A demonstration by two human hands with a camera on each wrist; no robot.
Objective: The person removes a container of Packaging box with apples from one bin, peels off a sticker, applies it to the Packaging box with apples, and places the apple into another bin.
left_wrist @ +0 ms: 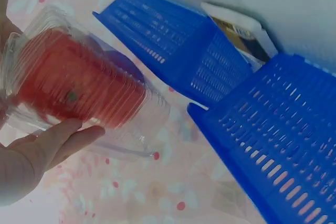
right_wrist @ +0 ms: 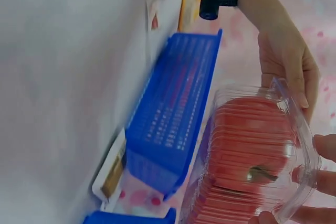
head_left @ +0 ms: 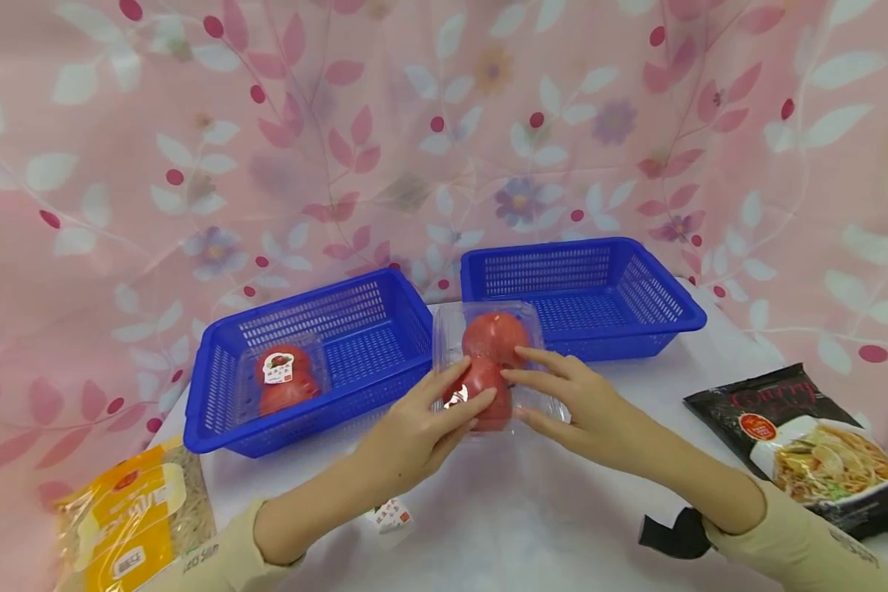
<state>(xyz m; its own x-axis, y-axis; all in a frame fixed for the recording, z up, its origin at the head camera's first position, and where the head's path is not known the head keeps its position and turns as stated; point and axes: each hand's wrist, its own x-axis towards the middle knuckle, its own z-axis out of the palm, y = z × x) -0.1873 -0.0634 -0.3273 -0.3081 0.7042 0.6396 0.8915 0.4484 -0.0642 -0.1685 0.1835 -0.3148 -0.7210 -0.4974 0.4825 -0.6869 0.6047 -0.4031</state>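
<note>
Both hands hold a clear plastic box of tomatoes (head_left: 497, 339) in front of the gap between two blue baskets. My left hand (head_left: 407, 432) grips its left side, fingers reaching over the top. At the right side, my right hand (head_left: 595, 407) holds it with spread fingers on the edge. Ribbed plastic and a green stem mark show on the tomato box (right_wrist: 247, 166) in the right wrist view, with fingers at its rim. A similar tomato box (head_left: 290, 382) with a white sticker lies in the left basket (head_left: 314, 294).
At the back right stands the right blue basket (head_left: 585, 335). A yellow bag (head_left: 133, 526) lies far left, a black noodle packet (head_left: 821, 444) far right. One small printed label (head_left: 392, 516) is on the white cloth. Between the baskets is a white-edged item (left_wrist: 239, 30).
</note>
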